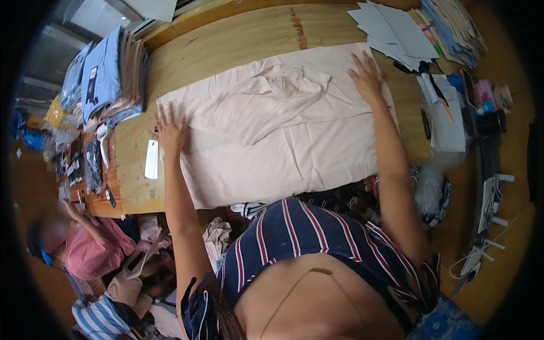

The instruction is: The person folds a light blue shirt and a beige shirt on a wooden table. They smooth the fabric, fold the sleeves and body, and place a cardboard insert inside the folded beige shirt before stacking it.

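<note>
A pale pink garment (317, 136) lies spread on the wooden table in front of me, with part of it bunched and creased in the middle near its far side. Along its left edge rests my left hand (171, 129), fingers spread on the cloth. My right hand (367, 78) lies at the far right corner, its fingers also apart and stretched out. Neither hand grips anything. Just left of my left wrist is a white tag (151, 159) on the wood.
Folded blue and beige garments (105, 79) are stacked at the far left. White papers (391, 34) and another folded stack (453, 28) lie far right. Pens and a notepad (447, 113) sit at the right edge. A person in pink (99, 249) is at the lower left.
</note>
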A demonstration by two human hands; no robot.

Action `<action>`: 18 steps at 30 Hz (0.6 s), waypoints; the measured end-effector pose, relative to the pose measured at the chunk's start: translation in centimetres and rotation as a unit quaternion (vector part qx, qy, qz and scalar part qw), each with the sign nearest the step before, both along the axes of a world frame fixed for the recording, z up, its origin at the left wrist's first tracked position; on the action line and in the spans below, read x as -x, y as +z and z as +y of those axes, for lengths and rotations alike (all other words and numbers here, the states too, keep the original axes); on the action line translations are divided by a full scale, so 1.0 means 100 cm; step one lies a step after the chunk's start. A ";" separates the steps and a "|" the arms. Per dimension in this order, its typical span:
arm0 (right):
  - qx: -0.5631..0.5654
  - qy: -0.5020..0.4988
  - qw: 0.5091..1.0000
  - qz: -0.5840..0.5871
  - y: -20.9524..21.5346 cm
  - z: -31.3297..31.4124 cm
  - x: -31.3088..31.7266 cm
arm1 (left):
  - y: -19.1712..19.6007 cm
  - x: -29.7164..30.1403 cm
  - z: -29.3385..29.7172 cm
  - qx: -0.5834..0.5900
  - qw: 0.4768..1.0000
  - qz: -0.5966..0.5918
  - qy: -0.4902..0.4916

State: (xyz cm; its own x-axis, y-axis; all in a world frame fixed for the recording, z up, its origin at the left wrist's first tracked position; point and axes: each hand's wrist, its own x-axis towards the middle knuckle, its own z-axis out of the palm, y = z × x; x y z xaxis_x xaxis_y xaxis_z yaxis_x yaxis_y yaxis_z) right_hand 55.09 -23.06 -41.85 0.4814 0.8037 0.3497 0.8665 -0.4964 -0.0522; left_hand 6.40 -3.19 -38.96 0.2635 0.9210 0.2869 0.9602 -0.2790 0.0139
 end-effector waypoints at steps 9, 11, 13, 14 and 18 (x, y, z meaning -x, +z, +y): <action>0.148 0.113 0.972 0.147 0.057 -0.233 0.085 | -0.132 0.158 -0.199 0.122 0.809 -0.525 0.236; 0.169 0.112 0.977 0.066 0.040 -0.245 0.085 | -0.182 0.152 -0.214 0.478 0.748 -0.449 0.101; 0.165 0.088 0.981 0.054 0.028 -0.257 0.079 | -0.147 0.116 -0.211 0.614 0.734 -0.288 0.024; 0.149 0.067 0.982 0.093 0.027 -0.259 0.074 | -0.128 0.114 -0.204 0.664 0.726 -0.179 0.003; 0.065 0.029 0.984 0.162 0.023 -0.299 0.052 | 0.020 0.125 -0.210 0.617 0.770 -0.115 -0.113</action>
